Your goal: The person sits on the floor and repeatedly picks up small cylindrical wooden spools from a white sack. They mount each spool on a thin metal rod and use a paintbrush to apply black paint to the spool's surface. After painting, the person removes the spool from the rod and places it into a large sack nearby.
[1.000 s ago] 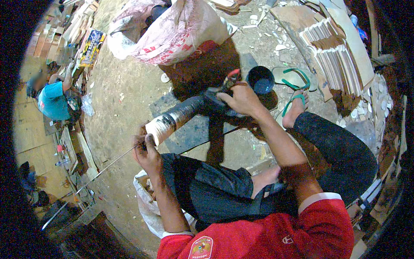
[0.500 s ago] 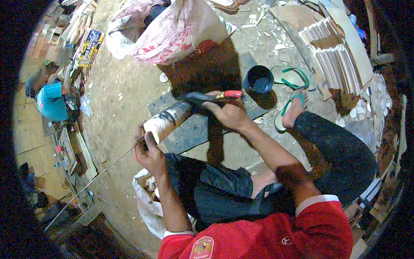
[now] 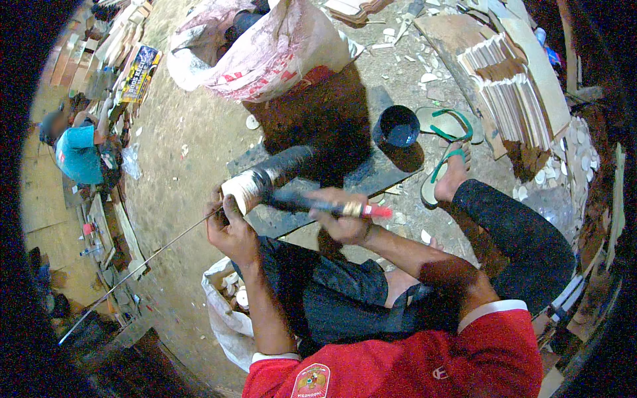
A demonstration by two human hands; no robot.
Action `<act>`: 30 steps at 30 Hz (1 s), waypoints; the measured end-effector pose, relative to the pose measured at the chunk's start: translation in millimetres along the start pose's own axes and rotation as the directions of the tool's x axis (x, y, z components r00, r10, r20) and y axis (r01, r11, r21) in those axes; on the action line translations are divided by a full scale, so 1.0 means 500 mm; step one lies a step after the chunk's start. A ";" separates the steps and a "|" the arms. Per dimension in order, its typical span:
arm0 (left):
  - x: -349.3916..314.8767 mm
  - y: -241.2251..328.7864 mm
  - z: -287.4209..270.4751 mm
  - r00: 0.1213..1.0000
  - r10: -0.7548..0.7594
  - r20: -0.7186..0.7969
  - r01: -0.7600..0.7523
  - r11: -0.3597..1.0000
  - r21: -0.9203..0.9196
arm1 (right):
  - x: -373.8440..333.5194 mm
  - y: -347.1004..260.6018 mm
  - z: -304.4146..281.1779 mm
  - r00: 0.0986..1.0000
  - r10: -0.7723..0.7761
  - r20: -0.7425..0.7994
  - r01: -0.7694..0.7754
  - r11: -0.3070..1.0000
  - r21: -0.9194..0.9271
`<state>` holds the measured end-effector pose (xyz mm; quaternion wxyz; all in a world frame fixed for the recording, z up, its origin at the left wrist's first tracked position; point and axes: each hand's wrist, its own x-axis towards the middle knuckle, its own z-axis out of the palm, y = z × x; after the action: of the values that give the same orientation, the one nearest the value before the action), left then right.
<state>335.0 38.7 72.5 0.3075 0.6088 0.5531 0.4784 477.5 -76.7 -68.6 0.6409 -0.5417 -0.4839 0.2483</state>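
Note:
My left hand (image 3: 231, 229) is closed around a thin rod (image 3: 139, 267) at the near end of a cylinder (image 3: 242, 189), which looks like many thin round pieces stacked together. White shows at the cylinder's near end, while its far part is coated black. In my right hand (image 3: 342, 222) is a paintbrush (image 3: 353, 209) with a red handle end. Its dark, motion-blurred head lies against the cylinder's right side, close to the white part. A black cup (image 3: 397, 127) with dark liquid stands beyond my right hand.
Under the cylinder lies a dark board (image 3: 305, 209). A large white-pink sack (image 3: 265, 56) stands ahead, and a white bag of pale discs (image 3: 229, 325) sits by my left forearm. Stacked pale strips (image 3: 514, 93) lie at far right. Another person (image 3: 78, 156) sits at the left.
My right hand has drawn the brush from the cylinder's far end toward me, to its right side near the white part. Black now covers more of the cylinder. My left hand stays nearly still.

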 end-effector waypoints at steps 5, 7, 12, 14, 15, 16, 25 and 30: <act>-0.002 -0.001 -0.007 0.999 -0.044 -0.013 0.044 0.999 0.005 | 0.064 0.057 -0.037 0.838 0.432 -0.333 -0.487 0.867 -0.100; -0.005 0.000 -0.005 1.000 0.003 -0.005 -0.002 0.998 0.068 | 0.078 0.052 -0.044 0.816 0.537 -0.215 -0.577 0.738 -0.349; -0.007 0.006 0.006 0.999 -0.046 -0.024 0.047 0.997 0.053 | 0.096 0.000 -0.006 0.976 0.082 -0.202 -0.075 0.996 0.039; 0.000 0.015 0.009 1.000 0.000 -0.023 0.002 0.994 0.109 | 0.116 0.002 -0.016 0.936 0.309 -0.167 -0.267 0.935 0.234; 0.005 0.021 0.010 0.999 0.025 -0.023 -0.022 0.990 0.138 | 0.132 0.012 -0.031 0.891 0.436 -0.126 -0.390 0.878 0.278; 0.010 0.026 0.013 0.996 0.080 -0.039 -0.071 0.981 0.183 | 0.144 0.025 -0.053 0.880 0.437 -0.186 -0.403 0.894 0.195; 0.065 0.053 0.053 0.996 0.056 -0.063 -0.036 0.959 0.282 | 0.154 0.012 0.008 0.939 0.114 -0.325 -0.115 0.993 0.015; 0.103 0.057 0.056 0.996 0.087 -0.024 -0.070 0.914 0.400 | 0.131 0.030 -0.086 0.904 0.425 -0.046 -0.424 0.905 0.029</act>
<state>368.0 87.2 101.1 0.1462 0.6704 0.6203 0.3801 545.5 -36.6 -57.0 0.5886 -0.6344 -0.3354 0.3722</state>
